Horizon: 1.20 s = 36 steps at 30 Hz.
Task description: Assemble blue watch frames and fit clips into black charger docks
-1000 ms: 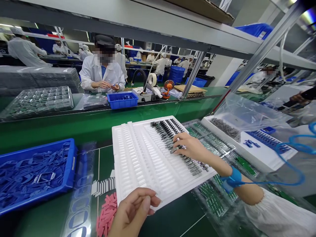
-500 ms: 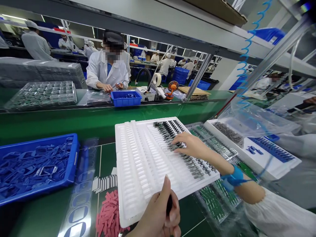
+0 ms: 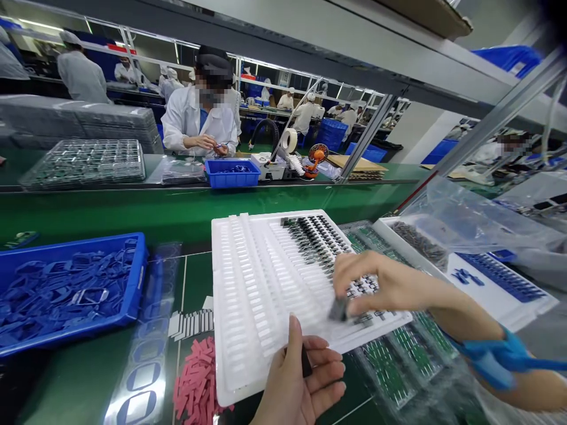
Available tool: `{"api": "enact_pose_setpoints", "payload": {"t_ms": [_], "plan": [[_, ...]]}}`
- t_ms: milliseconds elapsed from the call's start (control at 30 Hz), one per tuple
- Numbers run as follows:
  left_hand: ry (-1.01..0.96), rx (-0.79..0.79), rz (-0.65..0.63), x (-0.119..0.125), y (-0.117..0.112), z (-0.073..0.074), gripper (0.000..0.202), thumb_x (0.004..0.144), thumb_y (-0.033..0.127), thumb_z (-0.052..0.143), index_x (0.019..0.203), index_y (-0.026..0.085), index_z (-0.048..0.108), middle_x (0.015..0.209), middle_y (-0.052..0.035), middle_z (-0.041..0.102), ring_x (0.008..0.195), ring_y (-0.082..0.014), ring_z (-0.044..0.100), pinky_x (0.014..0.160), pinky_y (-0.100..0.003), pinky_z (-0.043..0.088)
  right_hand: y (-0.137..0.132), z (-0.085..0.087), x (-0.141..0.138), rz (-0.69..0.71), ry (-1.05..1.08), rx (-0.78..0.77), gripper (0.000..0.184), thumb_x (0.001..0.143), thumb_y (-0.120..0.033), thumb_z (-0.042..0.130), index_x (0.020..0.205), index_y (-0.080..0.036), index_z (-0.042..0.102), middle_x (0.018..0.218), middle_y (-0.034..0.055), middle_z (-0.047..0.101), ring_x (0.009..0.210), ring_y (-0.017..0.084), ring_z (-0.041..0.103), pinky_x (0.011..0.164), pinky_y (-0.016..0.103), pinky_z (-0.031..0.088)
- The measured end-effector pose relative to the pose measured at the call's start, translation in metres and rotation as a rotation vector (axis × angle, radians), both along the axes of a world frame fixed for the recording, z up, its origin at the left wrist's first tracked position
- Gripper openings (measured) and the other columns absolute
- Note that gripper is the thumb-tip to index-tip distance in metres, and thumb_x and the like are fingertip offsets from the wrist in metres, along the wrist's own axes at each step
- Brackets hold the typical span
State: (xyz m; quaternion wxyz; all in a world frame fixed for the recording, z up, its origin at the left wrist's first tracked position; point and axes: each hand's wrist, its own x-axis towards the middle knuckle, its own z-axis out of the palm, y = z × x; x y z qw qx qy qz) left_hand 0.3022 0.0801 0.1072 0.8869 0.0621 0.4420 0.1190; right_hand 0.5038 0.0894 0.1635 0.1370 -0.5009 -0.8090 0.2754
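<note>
A white plastic tray (image 3: 248, 295) with rows of slots lies tilted in front of me, its right-hand rows filled with small dark parts with metal leads (image 3: 305, 242). Over the tray's lower right, my right hand (image 3: 376, 280) pinches a small dark grey block (image 3: 339, 309), blurred by motion. My left hand (image 3: 301, 378) is at the tray's near edge, palm up with fingers loosely spread. A black piece (image 3: 306, 361) sits between its thumb and fingers, partly hidden. A blue wrist strap (image 3: 496, 357) circles my right wrist.
On the left stands a blue bin (image 3: 139, 277) of blue frames. Pink strips (image 3: 197, 383) and grey-white strips (image 3: 190, 323) lie beside the tray. Green circuit boards (image 3: 394, 366) lie right, near a white box (image 3: 478, 289). A co-worker (image 3: 199, 124) sits opposite behind a small blue bin (image 3: 233, 173).
My right hand has left the filled rows and come nearer to my left hand, now with a dark grey block in its fingers. The left hand's fingers have spread. The view has shifted slightly.
</note>
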Motion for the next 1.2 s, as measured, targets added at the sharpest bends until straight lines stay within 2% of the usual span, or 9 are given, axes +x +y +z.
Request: {"api": "enact_pose_setpoints", "payload": {"t_ms": [133, 267, 367, 467, 567, 667, 900, 1033, 1200], "plan": [[-0.090, 0.054, -0.051, 0.008, -0.007, -0.004, 0.055, 0.076, 0.062, 0.046, 0.075, 0.010, 0.061, 0.064, -0.0052, 0.063, 0.055, -0.0101, 0.060, 0.058, -0.021, 0.052, -0.013, 0.017, -0.042, 0.124, -0.010, -0.238, 0.007, 0.069, -0.021, 0.072, 0.074, -0.023, 0.068, 0.067, -0.0025, 0.066, 0.069, 0.014, 0.061, 0.063, 0.023, 0.046], [-0.155, 0.128, -0.146, 0.007, -0.012, -0.010, 0.063, 0.062, 0.072, 0.051, 0.075, 0.011, 0.059, 0.056, -0.0022, 0.059, 0.050, -0.0092, 0.057, 0.060, -0.022, 0.052, -0.014, 0.004, -0.063, 0.032, -0.184, -0.154, 0.014, 0.064, -0.027, 0.076, 0.063, -0.022, 0.063, 0.059, -0.0039, 0.061, 0.060, 0.013, 0.057, 0.054, 0.022, 0.041], [-0.151, 0.179, -0.125, 0.005, -0.011, -0.013, 0.063, 0.057, 0.075, 0.051, 0.071, 0.014, 0.055, 0.045, 0.0040, 0.050, 0.042, -0.0053, 0.044, 0.055, -0.022, 0.051, -0.014, -0.002, -0.065, 0.007, -0.204, -0.094, 0.018, 0.065, -0.030, 0.075, 0.062, -0.021, 0.060, 0.060, -0.0042, 0.060, 0.061, 0.012, 0.055, 0.054, 0.022, 0.040], [-0.159, 0.199, -0.094, 0.005, -0.006, -0.010, 0.063, 0.056, 0.077, 0.049, 0.062, 0.015, 0.052, 0.042, 0.0061, 0.043, 0.041, -0.0047, 0.036, 0.051, -0.021, 0.050, -0.006, -0.007, -0.052, -0.018, -0.163, -0.049, 0.022, 0.066, -0.034, 0.075, 0.081, -0.023, 0.063, 0.077, -0.0027, 0.065, 0.070, 0.013, 0.058, 0.059, 0.022, 0.043], [-0.112, 0.156, -0.107, 0.003, 0.002, -0.003, 0.064, 0.060, 0.078, 0.043, 0.060, 0.015, 0.053, 0.041, 0.0065, 0.040, 0.041, -0.0058, 0.033, 0.047, -0.023, 0.051, 0.012, -0.025, -0.020, -0.187, -0.288, 0.095, 0.027, 0.075, -0.038, 0.067, 0.098, -0.023, 0.062, 0.096, 0.0007, 0.066, 0.081, 0.015, 0.060, 0.067, 0.023, 0.047], [-0.092, 0.154, -0.049, -0.003, 0.009, 0.002, 0.062, 0.066, 0.075, 0.041, 0.066, 0.015, 0.055, 0.043, 0.0068, 0.040, 0.042, -0.0060, 0.031, 0.044, -0.022, 0.051, 0.031, -0.051, 0.013, -0.376, -0.523, 0.241, 0.020, 0.079, -0.029, 0.063, 0.096, -0.018, 0.063, 0.101, 0.0064, 0.065, 0.096, 0.024, 0.058, 0.074, 0.032, 0.047], [-0.092, 0.116, 0.002, -0.012, 0.016, 0.006, 0.057, 0.084, 0.060, 0.030, 0.077, 0.012, 0.060, 0.049, 0.0041, 0.045, 0.043, -0.0063, 0.035, 0.045, -0.023, 0.052, 0.049, -0.086, 0.028, -0.332, -0.629, 0.270, 0.011, 0.079, -0.017, 0.060, 0.087, -0.015, 0.066, 0.090, 0.0099, 0.066, 0.091, 0.027, 0.058, 0.074, 0.035, 0.044], [-0.080, 0.158, 0.020, -0.013, 0.018, 0.010, 0.040, 0.085, 0.049, 0.044, 0.077, 0.011, 0.058, 0.054, 0.0040, 0.048, 0.045, -0.0049, 0.039, 0.051, -0.021, 0.053, 0.054, -0.078, 0.027, -0.286, -0.609, 0.251, 0.007, 0.078, -0.015, 0.060, 0.080, -0.015, 0.067, 0.084, 0.0092, 0.066, 0.089, 0.026, 0.057, 0.074, 0.034, 0.042], [-0.047, 0.210, 0.051, -0.013, 0.022, 0.011, 0.033, 0.083, 0.045, 0.051, 0.076, 0.013, 0.055, 0.057, 0.0028, 0.052, 0.047, -0.0053, 0.048, 0.054, -0.021, 0.053, 0.045, -0.023, 0.016, -0.208, -0.437, 0.190, 0.011, 0.081, -0.027, 0.061, 0.087, -0.018, 0.066, 0.089, 0.0048, 0.067, 0.085, 0.019, 0.058, 0.072, 0.028, 0.044]]}}
